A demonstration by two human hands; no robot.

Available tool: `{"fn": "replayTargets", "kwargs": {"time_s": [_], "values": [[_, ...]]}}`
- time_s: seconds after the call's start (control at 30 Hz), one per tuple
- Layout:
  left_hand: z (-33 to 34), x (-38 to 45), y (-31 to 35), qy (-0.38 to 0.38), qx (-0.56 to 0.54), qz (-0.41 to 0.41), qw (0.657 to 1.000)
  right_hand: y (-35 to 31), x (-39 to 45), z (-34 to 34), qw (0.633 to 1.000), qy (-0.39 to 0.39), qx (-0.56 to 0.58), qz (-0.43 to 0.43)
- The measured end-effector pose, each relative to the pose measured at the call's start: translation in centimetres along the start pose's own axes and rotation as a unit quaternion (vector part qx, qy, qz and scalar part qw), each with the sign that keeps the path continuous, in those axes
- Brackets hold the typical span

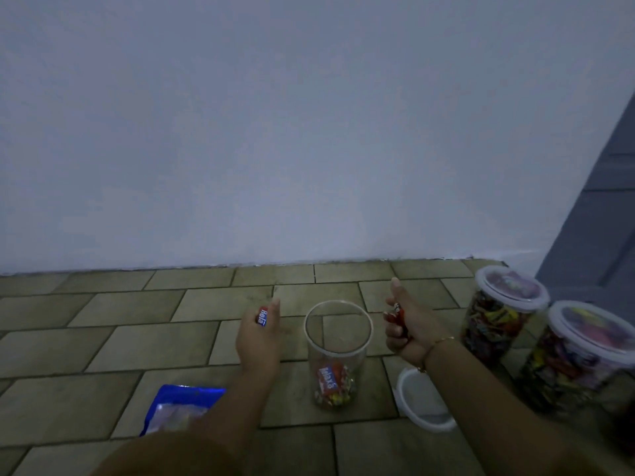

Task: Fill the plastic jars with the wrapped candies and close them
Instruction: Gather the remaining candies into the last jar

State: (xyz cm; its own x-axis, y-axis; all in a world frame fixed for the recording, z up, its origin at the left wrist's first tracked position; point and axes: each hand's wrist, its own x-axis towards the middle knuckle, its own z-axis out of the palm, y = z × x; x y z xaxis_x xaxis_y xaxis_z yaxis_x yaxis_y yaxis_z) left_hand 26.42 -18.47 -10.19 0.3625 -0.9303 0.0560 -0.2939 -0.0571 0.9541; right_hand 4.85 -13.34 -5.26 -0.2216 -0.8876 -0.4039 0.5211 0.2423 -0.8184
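i was looking at what seemed a plain room in a home: a bare pale wall [275, 132] met a floor of brownish rectangular tiles [137, 338], and a grey panelled door [604, 201] stood at the right edge.

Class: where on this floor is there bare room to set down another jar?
Bare tiles lie between the open jar and the wall, and left of the left hand. It is crowded right: loose lid and two lidded jars.

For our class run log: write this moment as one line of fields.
left hand: holds wrapped candy | right hand: grips red candies | open jar: few candies | lid: on floor | two closed jars: full
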Motion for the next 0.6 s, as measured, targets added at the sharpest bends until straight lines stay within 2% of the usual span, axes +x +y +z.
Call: {"fn": "replayTargets", "kwargs": {"time_s": [0.1, 0.2, 0.3, 0.4, 0.5, 0.6], "values": [[-0.7, 0.1, 4.1, -0.020, -0.121, -0.027, 0.992, -0.8, -1.1, 0.6, 0.999, -0.025, 0.037, -0.014], [-1.8, -0.1, 8.3, -0.086, -0.276, -0.047, 0.956, -1.9, -2.3, 1.7, 0.996, -0.041, 0.067, -0.052], [-2.2, -1.3, 11.4, -0.170, -0.342, -0.044, 0.923, -3.0, -3.5, 3.6, 0.990, -0.027, 0.079, -0.113], [-1.8, -2.8, 12.5, -0.228, -0.370, -0.042, 0.900, -3.6, -4.7, 5.4, 0.979, 0.005, 0.064, -0.191], [-1.3, -3.4, 12.2, -0.250, -0.348, -0.034, 0.903, -3.1, -5.6, 6.6, 0.956, 0.039, -0.019, -0.290], [-1.2, -3.4, 11.9, -0.262, -0.341, -0.049, 0.901, -1.5, -5.8, 7.0, 0.938, 0.048, -0.068, -0.336]]}}
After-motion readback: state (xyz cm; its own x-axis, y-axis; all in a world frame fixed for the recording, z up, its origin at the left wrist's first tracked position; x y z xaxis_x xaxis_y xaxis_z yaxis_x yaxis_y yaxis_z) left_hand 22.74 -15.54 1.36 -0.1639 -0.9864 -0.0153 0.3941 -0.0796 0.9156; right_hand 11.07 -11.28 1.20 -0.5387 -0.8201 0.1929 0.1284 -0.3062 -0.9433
